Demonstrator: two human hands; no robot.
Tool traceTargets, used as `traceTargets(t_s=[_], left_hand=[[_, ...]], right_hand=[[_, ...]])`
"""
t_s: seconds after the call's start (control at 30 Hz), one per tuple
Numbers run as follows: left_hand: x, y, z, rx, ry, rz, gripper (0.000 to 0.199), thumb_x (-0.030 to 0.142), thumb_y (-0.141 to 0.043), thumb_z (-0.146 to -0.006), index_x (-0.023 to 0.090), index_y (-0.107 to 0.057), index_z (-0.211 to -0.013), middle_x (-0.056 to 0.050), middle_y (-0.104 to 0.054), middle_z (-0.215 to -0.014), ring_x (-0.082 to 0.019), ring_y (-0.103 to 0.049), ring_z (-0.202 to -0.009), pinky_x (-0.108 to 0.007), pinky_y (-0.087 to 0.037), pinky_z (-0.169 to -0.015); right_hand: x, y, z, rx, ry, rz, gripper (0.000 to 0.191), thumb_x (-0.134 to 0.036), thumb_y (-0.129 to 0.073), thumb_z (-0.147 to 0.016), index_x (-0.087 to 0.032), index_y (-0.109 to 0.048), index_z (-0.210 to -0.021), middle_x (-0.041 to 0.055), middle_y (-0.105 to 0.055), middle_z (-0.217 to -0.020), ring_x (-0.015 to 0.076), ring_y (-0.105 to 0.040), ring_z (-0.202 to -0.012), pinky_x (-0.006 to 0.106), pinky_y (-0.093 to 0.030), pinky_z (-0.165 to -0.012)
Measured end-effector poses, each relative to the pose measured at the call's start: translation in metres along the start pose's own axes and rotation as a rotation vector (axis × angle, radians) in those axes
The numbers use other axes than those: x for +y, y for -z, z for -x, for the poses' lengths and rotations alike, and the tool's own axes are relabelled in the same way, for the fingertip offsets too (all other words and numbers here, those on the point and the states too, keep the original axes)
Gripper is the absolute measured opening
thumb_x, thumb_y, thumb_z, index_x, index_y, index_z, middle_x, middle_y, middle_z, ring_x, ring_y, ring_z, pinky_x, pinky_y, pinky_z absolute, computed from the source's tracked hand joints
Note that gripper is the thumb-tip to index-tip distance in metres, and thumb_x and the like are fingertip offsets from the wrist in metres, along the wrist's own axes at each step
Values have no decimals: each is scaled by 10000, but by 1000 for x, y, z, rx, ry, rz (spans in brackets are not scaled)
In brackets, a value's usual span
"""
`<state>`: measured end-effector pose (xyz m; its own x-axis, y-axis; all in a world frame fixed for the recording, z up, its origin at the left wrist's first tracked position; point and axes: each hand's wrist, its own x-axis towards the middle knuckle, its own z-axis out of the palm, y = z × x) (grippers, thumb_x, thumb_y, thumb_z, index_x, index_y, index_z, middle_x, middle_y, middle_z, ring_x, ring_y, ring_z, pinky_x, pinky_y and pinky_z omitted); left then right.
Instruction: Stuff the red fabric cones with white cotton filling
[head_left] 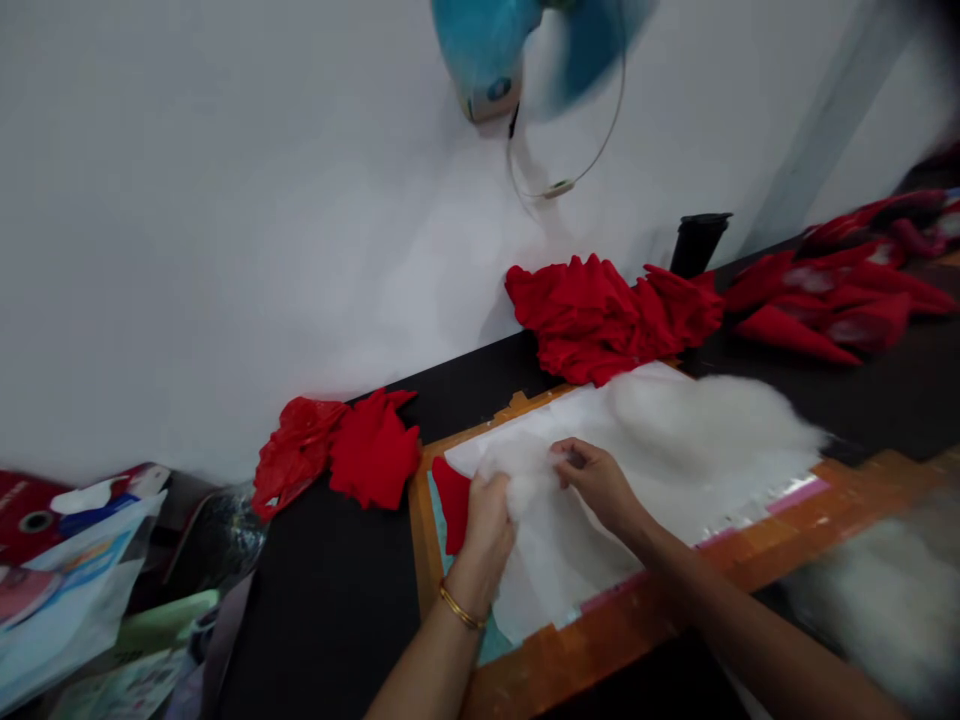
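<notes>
A tuft of white fibre stuffing (525, 472) is stretched between my two hands above a white-covered work board (544, 560). My left hand (489, 525), with gold bangles on its wrist, is closed on the tuft's left side. The fingertips of my right hand (598, 482) pinch its right side. A red fabric piece (450, 502) shows just left of my left hand; whether that hand also grips it, I cannot tell. A larger heap of white stuffing (712, 420) lies on the board to the right of my right hand.
Red fabric pieces (600, 315) are piled behind the board, with red cone shapes (817, 310) farther right. A red plastic bag (296, 450) and red fabric (375, 450) lie left. A black container (699, 245) stands behind; a blue fan (487, 45) hangs above. More stuffing (892, 590) sits lower right.
</notes>
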<state>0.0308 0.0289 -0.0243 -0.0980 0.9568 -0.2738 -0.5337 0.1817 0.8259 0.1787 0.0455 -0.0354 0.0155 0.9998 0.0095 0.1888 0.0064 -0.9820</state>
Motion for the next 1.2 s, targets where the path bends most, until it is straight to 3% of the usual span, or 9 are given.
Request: traceTargets(t_s=[0.27,0.43,0.63,0.73,0.8,0.97,1.03,1.1,1.2], left_hand=[[-1,2,1,87,44,34,216,220,-612,-659,164,-643,-865,-39,-702,-751,-173,-642,-633,-290,-530,-631],[-15,-8,3,125,8,57,312,237,-699,-652,176,-615,-946,-34,-714,-836,-183,-676,-747,-296,-532,-724],[-7,4,2,20,-56,80,459,183,-701,-642,161,-625,-1094,-68,-732,-975,-220,-694,-879,-319,-521,-797],[-3,6,4,-32,-4,64,422,198,-715,-650,155,-656,-1066,-85,-738,-976,-242,-696,-882,-347,-524,-805],[-3,4,6,-61,52,36,403,217,-734,-645,160,-674,-1040,-92,-740,-983,-254,-695,-880,-366,-525,-811],[-8,-6,6,-129,116,-36,425,241,-752,-642,171,-679,-1056,-95,-732,-1025,-249,-679,-918,-359,-511,-832],[-11,-8,7,-136,116,-72,444,255,-759,-646,161,-668,-1071,-101,-724,-1031,-249,-672,-926,-347,-507,-816],[-13,-5,8,-140,112,-113,494,262,-773,-639,152,-647,-1103,-105,-712,-1042,-242,-661,-940,-328,-499,-814],[-8,9,11,-121,102,-196,689,260,-804,-621,186,-554,-1259,-118,-664,-1145,-225,-634,-981,-301,-489,-800]], right_hand=[[-13,-2,11,-153,115,60,434,-430,-639,-740,-204,-599,-1109,71,-652,-1074,226,-610,-852,337,-484,-747],[-7,-24,15,-61,189,125,148,-260,-531,-678,-205,-601,-797,25,-637,-784,204,-585,-732,302,-465,-676],[-2,0,6,-83,137,124,161,-301,-530,-760,-200,-623,-845,6,-654,-751,199,-611,-676,288,-479,-620],[-2,19,2,-211,250,149,429,-385,-658,-760,-224,-602,-1153,63,-653,-1145,264,-616,-1047,377,-491,-909],[1,30,-1,-290,335,174,748,-459,-716,-754,-269,-403,-1406,101,-428,-1461,291,-449,-1306,452,-388,-1069],[8,30,-1,-406,447,310,1071,-507,-773,-724,-291,-105,-1534,119,-58,-1614,315,-133,-1467,531,-240,-1156],[9,17,3,-391,514,348,980,-431,-761,-748,-268,-182,-1521,127,-99,-1606,308,-140,-1466,512,-262,-1151],[10,6,5,-327,560,341,670,-286,-652,-817,-251,-380,-1428,128,-324,-1517,276,-336,-1392,466,-358,-1101],[10,-1,4,-230,540,314,312,-133,-482,-816,-238,-614,-1078,73,-626,-1118,212,-613,-1054,374,-496,-922]])
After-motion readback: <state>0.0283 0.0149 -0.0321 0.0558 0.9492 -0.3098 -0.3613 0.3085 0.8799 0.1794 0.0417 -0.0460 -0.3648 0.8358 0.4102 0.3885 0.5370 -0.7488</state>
